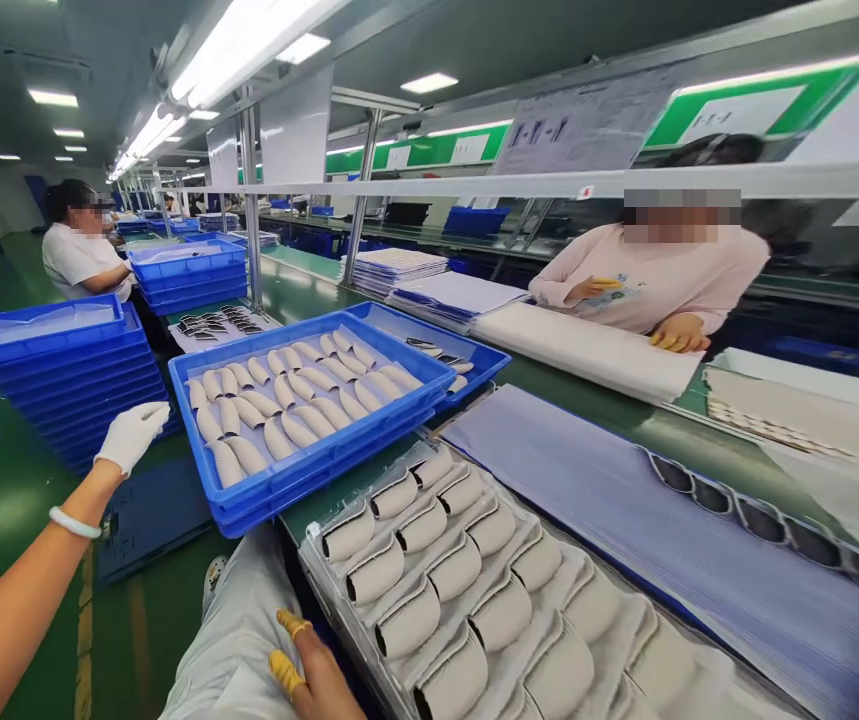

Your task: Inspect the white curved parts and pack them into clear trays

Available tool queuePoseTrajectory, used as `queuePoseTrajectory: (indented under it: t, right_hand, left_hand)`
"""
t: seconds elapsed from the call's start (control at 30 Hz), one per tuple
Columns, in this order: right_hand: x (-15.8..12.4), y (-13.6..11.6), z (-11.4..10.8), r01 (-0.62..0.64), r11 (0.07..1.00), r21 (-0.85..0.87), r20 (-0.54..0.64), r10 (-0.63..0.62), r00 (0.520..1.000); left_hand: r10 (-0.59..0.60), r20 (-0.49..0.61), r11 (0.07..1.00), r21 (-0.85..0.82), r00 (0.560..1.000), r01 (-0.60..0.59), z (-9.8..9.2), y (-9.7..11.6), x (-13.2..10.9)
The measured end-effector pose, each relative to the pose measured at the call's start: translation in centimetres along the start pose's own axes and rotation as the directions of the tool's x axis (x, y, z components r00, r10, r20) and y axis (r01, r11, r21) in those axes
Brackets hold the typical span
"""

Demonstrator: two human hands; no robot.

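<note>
My left hand [133, 433], in a white glove, reaches out with its fingers loosely spread and holds nothing. It hovers just left of a blue tray [324, 470] filled with several beige curved shells [286, 400]. My right hand [307, 668] rests low on my grey-trousered lap. Two of its fingers wear yellow finger cots; they lie apart and are empty. Beside it, at the bench edge, lies a clear blister tray [429, 570] with rows of several beige-and-black curved shells.
A stack of blue trays [61, 370] stands at my left. A purple corrugated sheet [609, 490] carries a row of black parts [759, 518]. A person in pink [654, 280] works across the bench over white sheets [586, 350]. Another person [80, 255] sits further left.
</note>
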State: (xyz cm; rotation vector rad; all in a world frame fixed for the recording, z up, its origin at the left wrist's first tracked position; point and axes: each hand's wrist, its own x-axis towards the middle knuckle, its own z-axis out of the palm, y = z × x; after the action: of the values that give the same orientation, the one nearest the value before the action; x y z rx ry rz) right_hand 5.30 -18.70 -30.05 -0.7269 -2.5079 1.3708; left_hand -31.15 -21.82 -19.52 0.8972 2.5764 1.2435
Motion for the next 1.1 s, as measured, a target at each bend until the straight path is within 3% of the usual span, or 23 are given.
queuePoseTrajectory:
  t: [0.1, 0.17, 0.27, 0.33, 0.4, 0.47, 0.6, 0.7, 0.83, 0.93, 1.1]
  right_hand:
    - [1.5, -1.7, -1.3, -0.005, 0.998, 0.063, 0.021, 0.003, 1.0]
    - [2.1, -3.9, -3.6, 0.131, 0.985, 0.115, -0.081, -0.122, 0.989]
    - [3.9, -7.4, -7.6, 0.273, 0.958, 0.085, -0.27, -0.242, 0.932]
    - [6.2, -9.3, -9.3, 0.253, 0.966, -0.056, -0.324, -0.257, 0.91]
    - [9.1, -10.6, -10.0, 0.121, 0.945, -0.303, -0.239, -0.198, 0.951]
    - [12.3, -11.3, -9.9, 0.034, 0.861, -0.507, -0.112, -0.105, 0.988]
    - [17.7, -11.5, -8.8, 0.012, 0.774, -0.633, 0.023, 0.004, 1.0]
    - [20.1, -11.4, -8.1, 0.003, 0.721, -0.693, 0.118, 0.109, 0.987]
    - [21.4, -11.5, -8.0, 0.001, 0.683, -0.731, 0.195, 0.207, 0.959]
    - [21.3, -11.4, -8.2, -0.003, 0.679, -0.734, 0.19, 0.21, 0.959]
    - [20.6, -10.7, -8.9, -0.113, 0.675, -0.729, -0.006, 0.159, 0.987]
  left_hand:
    - [0.156, 0.087, 0.972, 0.164, 0.984, -0.169, -1.6, 2.3, 1.3]
    - [0.239, 0.248, 0.923, 0.242, 0.939, -0.299, -1.3, 4.2, 2.0]
    - [0.269, 0.545, 0.822, 0.299, 0.794, -0.484, 0.6, 6.6, 2.6]
    - [0.242, 0.675, 0.745, 0.331, 0.697, -0.579, 2.4, 7.6, 2.6]
    - [0.198, 0.761, 0.665, 0.358, 0.617, -0.655, 3.9, 8.1, 2.6]
    - [0.155, 0.814, 0.593, 0.376, 0.559, -0.712, 5.0, 8.3, 2.5]
    - [0.122, 0.848, 0.514, 0.39, 0.515, -0.764, 5.8, 7.9, 3.0]
    - [0.13, 0.875, 0.542, 0.331, 0.465, -0.773, 5.7, 7.6, 3.6]
    - [0.165, 0.908, 0.665, 0.187, 0.386, -0.723, 4.8, 7.4, 4.0]
    - [0.201, 0.897, 0.758, 0.112, 0.393, -0.643, 3.4, 7.3, 4.0]
    - [0.273, 0.819, 0.849, 0.042, 0.504, -0.527, 1.3, 6.7, 4.3]
